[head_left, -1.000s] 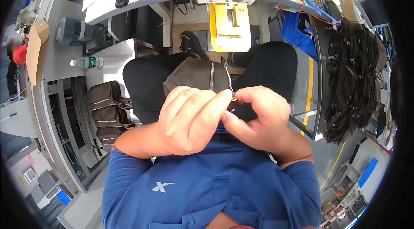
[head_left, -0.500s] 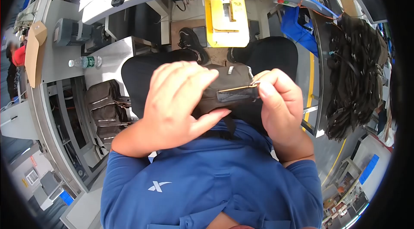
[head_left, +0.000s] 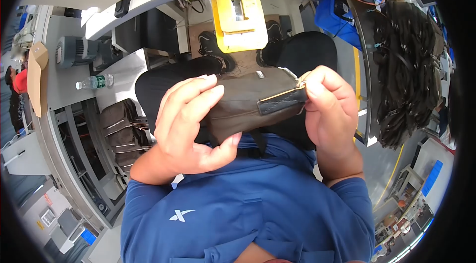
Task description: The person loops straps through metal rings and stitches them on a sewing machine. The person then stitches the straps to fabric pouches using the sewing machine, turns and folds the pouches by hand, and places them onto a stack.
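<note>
A dark brown fabric pouch (head_left: 248, 97) is held over my lap, its long side running across between both hands. A black strip (head_left: 282, 102) with a yellowish edge lies along its right part. My right hand (head_left: 327, 99) pinches the right end of the pouch between thumb and fingertips, beside a small metal-coloured piece at the corner. My left hand (head_left: 191, 121) is at the pouch's left end, with thumb and fingers spread apart around it; whether the palm touches the fabric is hidden.
Ahead hangs a yellow plate (head_left: 240, 25) under a white machine. Left are a water bottle (head_left: 95, 82), stacked dark pouches (head_left: 119, 124) and a grey motor (head_left: 74, 51). At right, a blue bin (head_left: 337, 20) and a heap of dark pieces (head_left: 406, 74). A person in red (head_left: 20, 81) is far left.
The pouch has turned so its black strip shows. My left hand has opened and moved left from the right-hand corner; my right hand has moved right. The view has shifted.
</note>
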The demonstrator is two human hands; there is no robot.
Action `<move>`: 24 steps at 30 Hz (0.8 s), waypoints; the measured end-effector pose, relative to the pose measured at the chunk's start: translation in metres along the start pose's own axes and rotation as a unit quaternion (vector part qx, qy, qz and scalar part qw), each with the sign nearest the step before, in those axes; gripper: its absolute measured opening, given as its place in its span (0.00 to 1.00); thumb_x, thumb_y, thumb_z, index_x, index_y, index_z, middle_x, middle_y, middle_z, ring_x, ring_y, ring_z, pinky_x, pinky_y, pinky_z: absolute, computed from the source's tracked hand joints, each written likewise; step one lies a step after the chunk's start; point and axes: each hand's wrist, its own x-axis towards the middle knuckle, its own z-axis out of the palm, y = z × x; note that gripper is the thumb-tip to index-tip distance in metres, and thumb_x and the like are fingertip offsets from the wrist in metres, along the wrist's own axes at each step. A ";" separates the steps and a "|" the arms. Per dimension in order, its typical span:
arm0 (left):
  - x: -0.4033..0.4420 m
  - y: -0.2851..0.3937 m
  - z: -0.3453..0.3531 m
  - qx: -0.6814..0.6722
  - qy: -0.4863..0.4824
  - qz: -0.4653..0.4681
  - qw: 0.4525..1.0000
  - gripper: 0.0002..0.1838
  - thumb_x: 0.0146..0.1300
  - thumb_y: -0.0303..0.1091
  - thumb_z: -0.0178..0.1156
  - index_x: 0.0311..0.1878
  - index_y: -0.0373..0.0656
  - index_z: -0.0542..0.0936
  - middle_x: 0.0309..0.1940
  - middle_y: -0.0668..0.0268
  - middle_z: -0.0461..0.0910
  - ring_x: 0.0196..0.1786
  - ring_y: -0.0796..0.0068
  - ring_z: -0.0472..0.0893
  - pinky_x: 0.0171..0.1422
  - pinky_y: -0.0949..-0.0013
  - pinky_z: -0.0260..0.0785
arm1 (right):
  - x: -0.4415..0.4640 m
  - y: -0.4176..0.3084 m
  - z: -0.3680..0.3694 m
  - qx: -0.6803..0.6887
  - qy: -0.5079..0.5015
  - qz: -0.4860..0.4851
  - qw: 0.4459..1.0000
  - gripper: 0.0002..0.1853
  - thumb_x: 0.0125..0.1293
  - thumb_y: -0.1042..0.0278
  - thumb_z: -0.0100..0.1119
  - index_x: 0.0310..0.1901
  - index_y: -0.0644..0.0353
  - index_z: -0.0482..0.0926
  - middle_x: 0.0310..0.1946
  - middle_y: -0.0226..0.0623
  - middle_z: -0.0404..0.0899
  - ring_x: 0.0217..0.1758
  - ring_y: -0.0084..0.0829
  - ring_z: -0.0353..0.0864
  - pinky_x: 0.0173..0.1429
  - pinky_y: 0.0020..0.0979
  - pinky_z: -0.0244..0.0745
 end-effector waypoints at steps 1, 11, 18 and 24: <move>0.000 0.000 0.000 0.002 0.002 0.005 1.000 0.36 0.45 0.38 0.75 0.59 0.29 0.79 0.57 0.41 0.81 0.58 0.48 0.83 0.63 0.54 0.76 | 0.000 0.000 0.001 0.016 0.007 0.000 1.000 0.09 0.78 0.71 0.53 0.37 0.63 0.78 0.34 0.28 0.79 0.38 0.16 0.72 0.45 0.24 0.68; -0.002 0.002 0.000 -0.007 0.026 0.021 0.999 0.37 0.45 0.41 0.79 0.58 0.30 0.80 0.58 0.42 0.81 0.58 0.47 0.83 0.64 0.53 0.76 | -0.003 -0.001 0.000 0.011 0.020 -0.010 1.000 0.09 0.77 0.70 0.53 0.37 0.63 0.77 0.34 0.29 0.78 0.37 0.18 0.70 0.46 0.25 0.66; 0.014 0.011 -0.015 0.068 -0.042 -0.002 0.997 0.36 0.45 0.43 0.78 0.57 0.33 0.82 0.57 0.47 0.82 0.58 0.44 0.82 0.67 0.48 0.72 | -0.003 0.003 0.010 -0.010 -0.051 0.007 0.999 0.08 0.79 0.72 0.52 0.39 0.64 0.78 0.35 0.29 0.78 0.38 0.17 0.70 0.45 0.24 0.67; 0.014 0.015 -0.008 0.028 -0.059 -0.010 0.998 0.25 0.49 0.37 0.81 0.49 0.36 0.85 0.40 0.56 0.86 0.42 0.56 0.85 0.51 0.56 0.76 | 0.001 0.014 0.027 -0.074 -0.134 -0.022 0.988 0.07 0.80 0.74 0.51 0.43 0.65 0.77 0.37 0.27 0.79 0.39 0.13 0.69 0.44 0.21 0.69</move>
